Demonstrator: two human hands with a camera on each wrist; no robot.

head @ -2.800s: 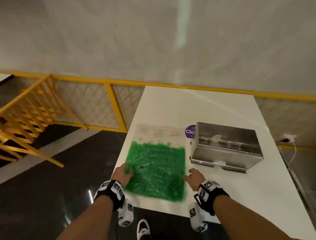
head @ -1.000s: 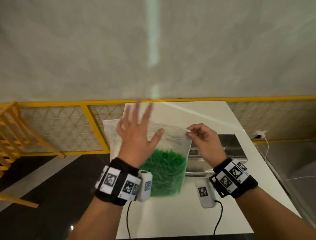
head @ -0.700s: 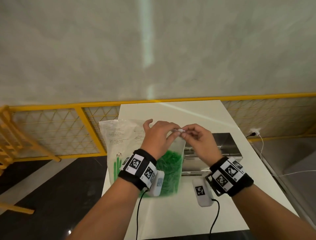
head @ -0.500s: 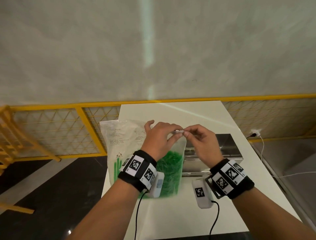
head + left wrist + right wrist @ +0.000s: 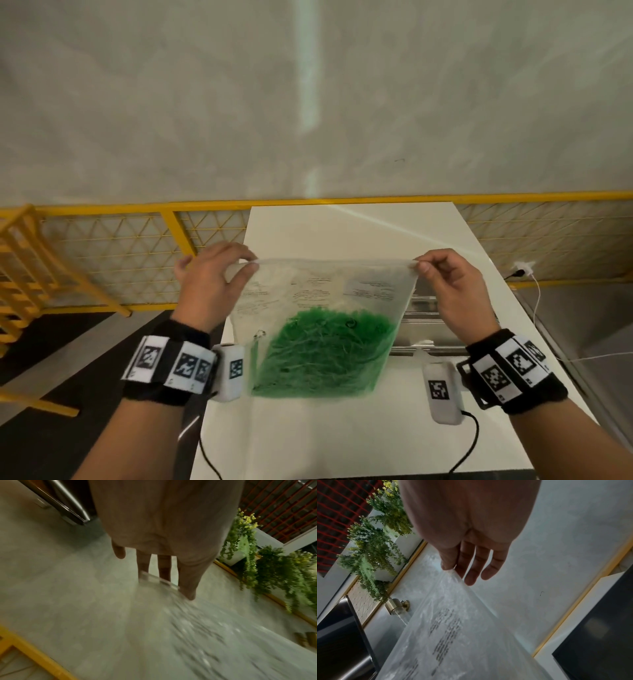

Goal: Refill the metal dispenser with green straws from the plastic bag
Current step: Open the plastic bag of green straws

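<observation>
I hold the plastic bag (image 5: 325, 318) upright above the table (image 5: 342, 233), left hand (image 5: 209, 284) and right hand (image 5: 452, 291) each pinching a top corner, green straws (image 5: 325, 353) settled low. Step: opening the bag, I judge. Next I must part its mouth and reach the metal dispenser (image 5: 424, 318) just behind, right.

Left hand (image 5: 209, 281) and right hand (image 5: 455, 291) raised apart, fingertips pinched.

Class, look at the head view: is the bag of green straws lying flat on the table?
No: the left hand and right hand pinch the plastic bag by its top corners, so it hangs upright.
</observation>
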